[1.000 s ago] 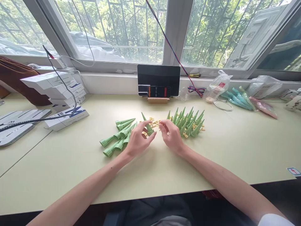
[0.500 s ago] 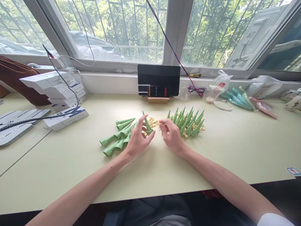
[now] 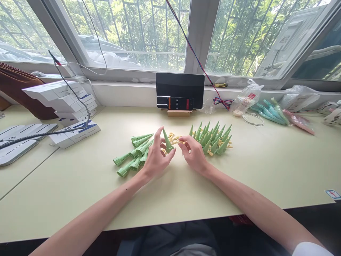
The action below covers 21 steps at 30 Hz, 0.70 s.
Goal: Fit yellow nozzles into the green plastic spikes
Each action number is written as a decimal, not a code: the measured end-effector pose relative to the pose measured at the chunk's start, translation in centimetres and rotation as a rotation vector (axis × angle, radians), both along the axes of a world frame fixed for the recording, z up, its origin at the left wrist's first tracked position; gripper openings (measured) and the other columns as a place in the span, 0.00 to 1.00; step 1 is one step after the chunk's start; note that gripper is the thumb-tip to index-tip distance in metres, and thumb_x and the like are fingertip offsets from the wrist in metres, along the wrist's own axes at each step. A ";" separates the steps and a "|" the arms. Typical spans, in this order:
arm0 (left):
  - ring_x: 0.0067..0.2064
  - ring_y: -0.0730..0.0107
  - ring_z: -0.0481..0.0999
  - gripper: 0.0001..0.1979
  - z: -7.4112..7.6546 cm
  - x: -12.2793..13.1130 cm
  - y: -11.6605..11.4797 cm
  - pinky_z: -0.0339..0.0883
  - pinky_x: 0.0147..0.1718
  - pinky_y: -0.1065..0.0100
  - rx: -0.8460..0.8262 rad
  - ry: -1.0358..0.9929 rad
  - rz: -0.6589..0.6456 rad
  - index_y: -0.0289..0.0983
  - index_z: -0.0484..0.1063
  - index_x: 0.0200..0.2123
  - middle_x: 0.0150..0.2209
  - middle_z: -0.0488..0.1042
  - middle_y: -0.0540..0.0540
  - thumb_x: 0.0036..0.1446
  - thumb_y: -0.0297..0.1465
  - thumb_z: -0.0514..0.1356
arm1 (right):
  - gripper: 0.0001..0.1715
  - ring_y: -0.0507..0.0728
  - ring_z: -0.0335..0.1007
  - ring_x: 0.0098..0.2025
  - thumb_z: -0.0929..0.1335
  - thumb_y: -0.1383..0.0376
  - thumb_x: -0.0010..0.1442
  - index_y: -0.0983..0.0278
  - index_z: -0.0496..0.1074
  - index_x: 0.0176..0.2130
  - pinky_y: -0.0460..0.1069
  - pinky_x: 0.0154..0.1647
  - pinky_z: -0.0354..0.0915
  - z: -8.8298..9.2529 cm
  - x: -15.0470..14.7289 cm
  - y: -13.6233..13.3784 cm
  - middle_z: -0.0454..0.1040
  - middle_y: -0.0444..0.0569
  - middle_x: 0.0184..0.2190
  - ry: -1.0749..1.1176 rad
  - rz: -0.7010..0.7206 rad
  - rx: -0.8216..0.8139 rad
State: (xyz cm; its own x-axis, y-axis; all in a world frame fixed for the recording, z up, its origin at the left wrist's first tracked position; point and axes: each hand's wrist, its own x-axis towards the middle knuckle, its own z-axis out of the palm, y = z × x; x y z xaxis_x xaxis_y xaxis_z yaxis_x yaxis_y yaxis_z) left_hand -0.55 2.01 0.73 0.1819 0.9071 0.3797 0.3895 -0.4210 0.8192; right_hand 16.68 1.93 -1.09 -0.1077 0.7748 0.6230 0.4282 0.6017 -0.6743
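Note:
Between the thumb and fingers of my left hand [image 3: 156, 153] is a green plastic cone spike [image 3: 167, 140], tip up and leaning slightly left. My right hand [image 3: 195, 153] is closed in a pinch just right of it, with a small pale yellow plug [image 3: 176, 142] at the fingertips, pointing toward the cone. Loose yellow plugs [image 3: 172, 136] lie behind and between the two hands. Left of my left hand, several green spikes [image 3: 134, 151] lie on their sides, their open ends toward me. Beyond my right hand, a cluster of upright green spikes [image 3: 213, 137] has yellow plugs at the bases.
A dark tablet [image 3: 179, 87] and a phone [image 3: 180, 103] showing a timer lean at the back. White boxes [image 3: 71, 103] are stacked at the left, with a black cable over them. Plastic bags [image 3: 246, 97] and teal pieces [image 3: 269, 112] lie back right.
My right hand has shifted slightly left, bringing the yellow plug closer to the green cone spike. My left hand has barely moved.

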 end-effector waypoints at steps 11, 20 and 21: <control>0.37 0.69 0.73 0.39 0.2 0.0 0.3 0.68 0.26 0.72 -0.098 -0.028 -0.016 0.42 0.52 0.66 0.43 0.73 0.44 0.53 0.35 0.65 | 0.09 0.51 0.69 0.27 0.65 0.60 0.68 0.62 0.71 0.43 0.48 0.30 0.67 0.0 0.0 0.1 0.76 0.49 0.39 0.028 0.014 -0.069; 0.41 0.65 0.74 0.17 1.1 -0.2 0.4 0.69 0.28 0.71 -0.252 -0.140 -0.137 0.38 0.72 0.47 0.46 0.75 0.43 0.54 0.37 0.64 | 0.11 0.52 0.69 0.27 0.65 0.58 0.68 0.63 0.72 0.40 0.48 0.30 0.67 0.0 0.0 0.1 0.77 0.49 0.37 0.015 0.032 -0.074; 0.40 0.66 0.74 0.16 1.1 -0.2 0.4 0.67 0.26 0.72 -0.266 -0.154 -0.139 0.38 0.73 0.46 0.45 0.75 0.43 0.54 0.38 0.64 | 0.12 0.52 0.69 0.27 0.65 0.57 0.68 0.63 0.72 0.40 0.49 0.30 0.67 0.0 0.0 0.2 0.77 0.49 0.36 0.012 0.031 -0.074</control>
